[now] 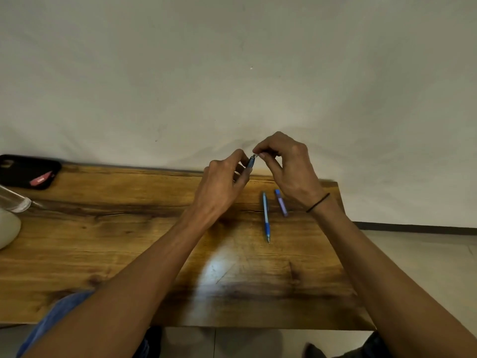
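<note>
Wooden table [129, 254] meets a pale wall [232, 60]. Above its far edge, left grip [222, 184] holds a blue pen [251, 162]; right grip [287, 166] pinches its upper end.

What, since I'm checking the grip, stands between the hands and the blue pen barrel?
Nothing visible: the left hand grips the blue plastic pen barrel and the right hand pinches a small part at its tip.

Both forearms are bare right down to the near edge of the view. A thin black band [318, 202] circles the right wrist, just behind the right hand [289, 164]. Blue denim [55, 319] shows under the left forearm, and dark cloth [374, 347] shows at the near right.
</note>
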The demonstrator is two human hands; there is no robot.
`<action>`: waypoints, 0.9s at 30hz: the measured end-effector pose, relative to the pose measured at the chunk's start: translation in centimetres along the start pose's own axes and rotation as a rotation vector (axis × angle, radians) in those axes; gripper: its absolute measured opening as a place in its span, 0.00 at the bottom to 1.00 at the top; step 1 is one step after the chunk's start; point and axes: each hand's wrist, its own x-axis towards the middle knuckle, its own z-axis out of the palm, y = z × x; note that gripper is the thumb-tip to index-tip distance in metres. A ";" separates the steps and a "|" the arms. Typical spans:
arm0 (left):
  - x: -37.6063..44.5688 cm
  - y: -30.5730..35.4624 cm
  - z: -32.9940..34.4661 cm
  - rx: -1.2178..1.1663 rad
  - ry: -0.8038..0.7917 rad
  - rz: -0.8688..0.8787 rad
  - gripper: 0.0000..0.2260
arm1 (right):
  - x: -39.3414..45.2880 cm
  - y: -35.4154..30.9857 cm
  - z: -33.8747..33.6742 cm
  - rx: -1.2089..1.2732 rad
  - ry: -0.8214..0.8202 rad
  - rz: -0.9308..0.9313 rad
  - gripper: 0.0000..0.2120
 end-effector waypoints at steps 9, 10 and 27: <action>0.0 0.3 -0.1 0.020 -0.018 -0.005 0.07 | 0.3 -0.4 -0.6 -0.034 -0.009 -0.027 0.07; 0.0 0.3 -0.1 0.021 -0.022 -0.003 0.07 | 0.2 -0.5 -0.5 -0.044 -0.038 -0.028 0.07; -0.3 0.7 0.1 -0.016 0.034 0.053 0.08 | 0.6 -0.6 -0.6 0.031 -0.105 0.158 0.04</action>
